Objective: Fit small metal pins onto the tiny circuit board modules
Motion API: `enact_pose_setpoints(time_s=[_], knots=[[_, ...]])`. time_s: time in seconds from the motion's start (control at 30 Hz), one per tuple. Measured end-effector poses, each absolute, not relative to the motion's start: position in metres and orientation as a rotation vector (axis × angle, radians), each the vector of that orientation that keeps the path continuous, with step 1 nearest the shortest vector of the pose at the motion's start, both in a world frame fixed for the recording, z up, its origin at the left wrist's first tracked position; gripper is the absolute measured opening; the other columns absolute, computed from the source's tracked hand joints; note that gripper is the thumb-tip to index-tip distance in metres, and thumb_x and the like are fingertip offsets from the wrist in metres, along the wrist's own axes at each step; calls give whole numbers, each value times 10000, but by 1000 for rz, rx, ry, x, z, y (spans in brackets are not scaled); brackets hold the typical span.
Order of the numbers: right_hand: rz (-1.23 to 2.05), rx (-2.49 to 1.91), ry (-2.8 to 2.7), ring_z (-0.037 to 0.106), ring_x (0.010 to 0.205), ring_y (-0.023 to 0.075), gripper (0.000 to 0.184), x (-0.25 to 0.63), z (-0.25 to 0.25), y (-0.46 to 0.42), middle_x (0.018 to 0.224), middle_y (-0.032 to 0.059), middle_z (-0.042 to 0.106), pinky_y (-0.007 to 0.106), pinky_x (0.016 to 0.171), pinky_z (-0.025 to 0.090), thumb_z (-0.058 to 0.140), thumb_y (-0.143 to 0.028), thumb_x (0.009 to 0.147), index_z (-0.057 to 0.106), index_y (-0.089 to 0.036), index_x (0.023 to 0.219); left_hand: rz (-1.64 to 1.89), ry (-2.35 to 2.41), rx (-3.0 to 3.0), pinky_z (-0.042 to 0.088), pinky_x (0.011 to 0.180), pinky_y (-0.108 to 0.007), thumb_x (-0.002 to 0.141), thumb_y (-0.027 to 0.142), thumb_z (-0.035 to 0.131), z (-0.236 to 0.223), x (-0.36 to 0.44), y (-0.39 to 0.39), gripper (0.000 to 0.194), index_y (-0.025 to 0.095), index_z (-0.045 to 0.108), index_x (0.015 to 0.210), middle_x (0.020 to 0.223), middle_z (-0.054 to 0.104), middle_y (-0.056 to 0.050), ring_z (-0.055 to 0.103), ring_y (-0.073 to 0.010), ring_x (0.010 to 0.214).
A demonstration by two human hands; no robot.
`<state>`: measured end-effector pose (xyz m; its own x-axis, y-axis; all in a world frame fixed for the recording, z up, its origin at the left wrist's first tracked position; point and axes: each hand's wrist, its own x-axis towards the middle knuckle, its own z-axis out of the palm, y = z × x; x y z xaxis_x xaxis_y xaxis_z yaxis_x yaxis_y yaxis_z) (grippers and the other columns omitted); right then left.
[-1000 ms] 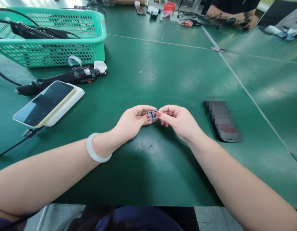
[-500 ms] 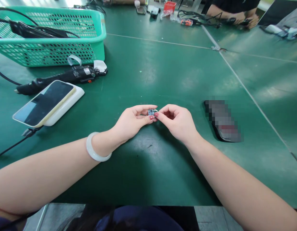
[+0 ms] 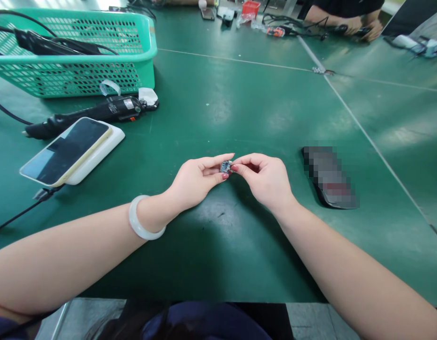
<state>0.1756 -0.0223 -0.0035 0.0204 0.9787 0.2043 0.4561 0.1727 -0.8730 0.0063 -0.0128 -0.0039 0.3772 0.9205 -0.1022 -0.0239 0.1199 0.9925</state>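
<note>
Between my two hands, above the green table (image 3: 218, 255), is a small grey-blue square part (image 3: 225, 166) with fine detail on its face; its exact kind is too small to make out. My left hand (image 3: 193, 182) is closed around its left side, thumb below and fingers behind and above. At its right edge, the thumb and index finger of my right hand (image 3: 264, 179) pinch the same part. Fingertips cover some of its edges.
To the left lie a phone (image 3: 67, 151) on a white block, a black corded electric screwdriver (image 3: 108, 109) and a green plastic basket (image 3: 98, 75) holding black tools and cables. A blurred dark object (image 3: 329, 179) lies right. A co-worker's hands (image 3: 367, 29) are at the far right.
The small square part has turned a little between my fingers and shifted slightly right. My left index finger is raised a bit further off it. Both arms stay nearly in place.
</note>
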Motion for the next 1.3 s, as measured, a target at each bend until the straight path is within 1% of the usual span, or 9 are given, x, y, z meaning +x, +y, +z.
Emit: enact_pose_setpoints(time_s=[0.3,0.5,0.67,0.73,0.87,0.93,1.0,1.17,1.3], knots=[[452,-1409,-1740,574,619,117,98,173,-1,-26,697,-24,690,266,623,449,661,-210,785,708,-219,699,883,1008,1450,490,1002,-332,791,238,672,-2,5,-15,365,224,680,1156,1083,739,-26,676,-188,1034],[477,-1380,-1709,584,640,120,110,169,-2,-28,719,-23,690,265,625,453,657,-206,782,686,-220,676,868,1003,1320,542,870,-317,727,196,732,6,6,-14,343,157,699,1066,862,745,-40,703,-158,818],[598,-1464,-1611,560,604,123,138,179,-5,-18,707,-10,682,275,606,447,636,-318,806,705,-212,750,925,907,1098,541,866,-329,693,131,746,5,4,-8,335,134,683,1022,768,724,-32,711,-158,783],[567,-1531,-1627,556,607,125,115,188,-8,-12,736,-6,685,285,623,448,629,-288,804,716,-214,819,956,908,1020,540,871,-337,703,114,730,2,4,-5,313,131,672,1011,745,713,-26,712,-156,773],[443,-1625,-1918,559,656,141,96,198,-13,-4,810,8,681,314,679,455,675,-196,742,719,-225,822,996,969,895,525,922,-333,724,58,687,-1,4,-1,287,125,647,1000,839,718,-42,704,-131,789],[415,-1636,-2025,570,707,156,62,197,-15,-3,816,18,671,321,702,453,665,-176,750,705,-221,764,998,971,854,514,959,-339,752,72,670,-2,5,-1,258,120,639,1004,901,715,-61,704,-135,831],[399,-1646,-2073,567,720,159,95,194,-15,-3,790,20,653,318,700,446,636,-156,770,680,-213,707,999,956,827,506,984,-344,792,108,648,-3,5,-2,210,116,634,1002,938,709,-76,703,-149,880],[340,-1648,-2108,558,708,160,133,193,-13,-3,745,15,639,307,681,424,580,-123,797,644,-205,713,996,956,822,502,985,-341,832,118,612,-4,7,-1,149,129,601,980,950,714,-85,698,-150,919],[149,-1616,-2210,572,759,193,142,196,-11,-4,768,41,673,334,714,437,555,-145,824,671,-199,761,1001,991,847,509,942,-317,838,139,615,-3,8,-1,121,137,574,951,918,709,-58,686,-118,873]])
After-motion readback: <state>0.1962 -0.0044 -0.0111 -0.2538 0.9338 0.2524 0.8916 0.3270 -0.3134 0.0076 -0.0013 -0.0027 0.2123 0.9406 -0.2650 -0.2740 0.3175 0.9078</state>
